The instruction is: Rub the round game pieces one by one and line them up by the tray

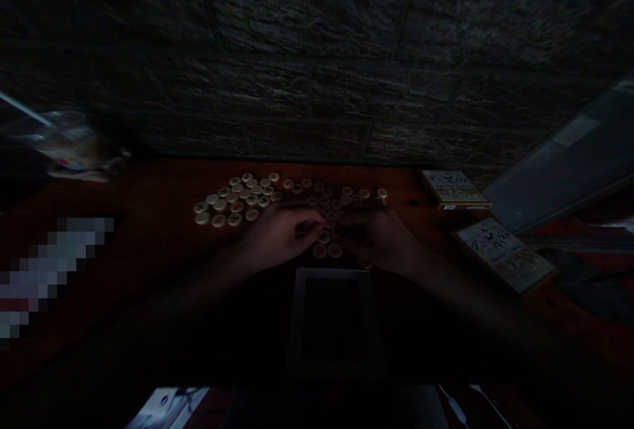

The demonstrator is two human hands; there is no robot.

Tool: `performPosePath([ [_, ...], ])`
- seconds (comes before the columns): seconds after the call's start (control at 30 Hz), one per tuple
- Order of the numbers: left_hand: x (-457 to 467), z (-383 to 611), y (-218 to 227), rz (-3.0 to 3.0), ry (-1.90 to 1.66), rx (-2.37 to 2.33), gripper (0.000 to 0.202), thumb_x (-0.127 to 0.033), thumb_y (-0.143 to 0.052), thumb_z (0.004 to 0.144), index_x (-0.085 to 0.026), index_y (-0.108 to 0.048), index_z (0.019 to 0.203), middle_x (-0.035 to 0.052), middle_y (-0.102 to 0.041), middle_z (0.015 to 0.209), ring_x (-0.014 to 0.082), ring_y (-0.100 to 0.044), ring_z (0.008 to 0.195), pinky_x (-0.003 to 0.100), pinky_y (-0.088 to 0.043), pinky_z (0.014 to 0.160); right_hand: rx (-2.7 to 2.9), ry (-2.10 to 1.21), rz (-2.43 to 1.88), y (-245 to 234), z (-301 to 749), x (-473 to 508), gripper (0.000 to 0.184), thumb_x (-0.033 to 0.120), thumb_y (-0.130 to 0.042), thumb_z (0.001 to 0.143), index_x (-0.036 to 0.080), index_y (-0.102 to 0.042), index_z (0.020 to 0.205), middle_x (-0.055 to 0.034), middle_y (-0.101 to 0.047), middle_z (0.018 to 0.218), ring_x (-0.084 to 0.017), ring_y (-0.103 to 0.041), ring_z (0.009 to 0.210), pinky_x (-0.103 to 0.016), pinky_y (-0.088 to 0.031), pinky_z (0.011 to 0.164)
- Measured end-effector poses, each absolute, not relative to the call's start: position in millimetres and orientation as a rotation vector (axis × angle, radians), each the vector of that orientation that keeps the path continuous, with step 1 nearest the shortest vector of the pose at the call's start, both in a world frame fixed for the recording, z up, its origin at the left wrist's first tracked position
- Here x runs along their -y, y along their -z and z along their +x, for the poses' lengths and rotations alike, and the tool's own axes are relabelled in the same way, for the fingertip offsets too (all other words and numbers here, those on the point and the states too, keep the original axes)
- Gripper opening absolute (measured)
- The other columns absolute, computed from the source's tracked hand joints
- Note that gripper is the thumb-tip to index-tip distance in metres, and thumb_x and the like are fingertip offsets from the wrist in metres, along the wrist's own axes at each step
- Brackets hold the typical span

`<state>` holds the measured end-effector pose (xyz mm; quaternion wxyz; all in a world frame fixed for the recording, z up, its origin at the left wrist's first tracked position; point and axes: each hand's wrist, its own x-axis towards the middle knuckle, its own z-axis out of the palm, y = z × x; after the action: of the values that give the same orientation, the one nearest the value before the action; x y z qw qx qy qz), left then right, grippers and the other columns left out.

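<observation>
Several round pale game discs (238, 199) with dark and red marks lie scattered on a reddish wooden table (158, 218). My left hand (282, 234) rests among them with its fingers curled over discs near the middle. My right hand (379, 234) lies just to the right, fingers bent down onto the discs. Two discs (327, 251) sit between the hands at the near side. The scene is very dark, so what the fingers hold is unclear.
An empty dark rectangular box (334, 320) stands just in front of the hands. Two flat printed boxes (453, 188) (502, 254) lie at the right. A clear plastic bag (69, 145) sits at the far left. A stone wall (317, 53) rises behind the table.
</observation>
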<state>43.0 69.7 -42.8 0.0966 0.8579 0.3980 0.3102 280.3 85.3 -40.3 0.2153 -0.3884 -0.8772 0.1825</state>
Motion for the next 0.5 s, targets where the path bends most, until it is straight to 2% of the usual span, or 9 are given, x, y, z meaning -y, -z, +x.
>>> performPosePath([
  [0.13,-70,43,44,2.541,-0.927,-1.177,0.015,-0.020,-0.061,0.095,-0.020,-0.076,0.091,0.0006,-0.079,0.085,0.0162,-0.073,0.077,0.029,-0.053,0.069,2.420,-0.510,-1.119,45,277,-85,0.008,0.023,-0.072,0.089,0.022,-0.080,0.088,-0.0049,-0.077,0.087,-0.018,-0.069,0.076,-0.030,-0.047,0.068],
  [0.27,-65,44,43,2.515,-0.925,-1.136,0.011,-0.021,-0.065,0.093,-0.020,-0.076,0.093,0.0001,-0.079,0.087,0.0156,-0.073,0.078,0.028,-0.052,0.068,2.369,-0.506,-1.159,41,282,-87,0.001,0.020,-0.077,0.080,0.019,-0.078,0.082,-0.0046,-0.076,0.083,-0.019,-0.069,0.077,-0.030,-0.046,0.067],
  [0.33,-59,45,40,2.501,-0.890,-1.078,0.010,-0.021,-0.066,0.093,-0.020,-0.076,0.092,-0.0001,-0.078,0.084,0.0153,-0.073,0.077,0.027,-0.052,0.068,2.284,-0.525,-1.196,33,290,-89,0.010,0.022,-0.079,0.078,0.018,-0.077,0.087,-0.0049,-0.076,0.088,-0.019,-0.069,0.078,-0.028,-0.048,0.066],
  [0.37,-55,45,38,2.500,-0.875,-1.023,0.009,-0.020,-0.067,0.091,-0.019,-0.076,0.090,0.0003,-0.079,0.085,0.0153,-0.073,0.076,0.027,-0.052,0.067,2.176,-0.602,-1.198,29,296,-90,0.014,0.023,-0.080,0.075,0.017,-0.077,0.088,-0.0047,-0.076,0.089,-0.019,-0.070,0.079,-0.028,-0.049,0.066],
  [0.43,-48,46,33,2.473,-0.802,-0.893,0.014,-0.016,-0.062,0.092,-0.020,-0.076,0.095,0.0004,-0.079,0.086,0.0145,-0.072,0.073,0.026,-0.051,0.064,2.050,-0.948,-1.135,19,306,-91,0.011,0.026,-0.075,0.079,0.017,-0.076,0.085,-0.0039,-0.076,0.084,-0.016,-0.070,0.074,-0.025,-0.050,0.062],
  [0.5,-42,47,29,2.481,-0.700,-0.796,0.023,-0.011,-0.057,0.090,-0.020,-0.075,0.103,0.0016,-0.079,0.091,0.0159,-0.073,0.077,0.028,-0.052,0.069,1.971,-1.365,-1.140,12,312,-88,0.012,0.026,-0.071,0.081,0.015,-0.074,0.083,-0.0033,-0.075,0.075,-0.013,-0.068,0.061,-0.020,-0.045,0.049],
])
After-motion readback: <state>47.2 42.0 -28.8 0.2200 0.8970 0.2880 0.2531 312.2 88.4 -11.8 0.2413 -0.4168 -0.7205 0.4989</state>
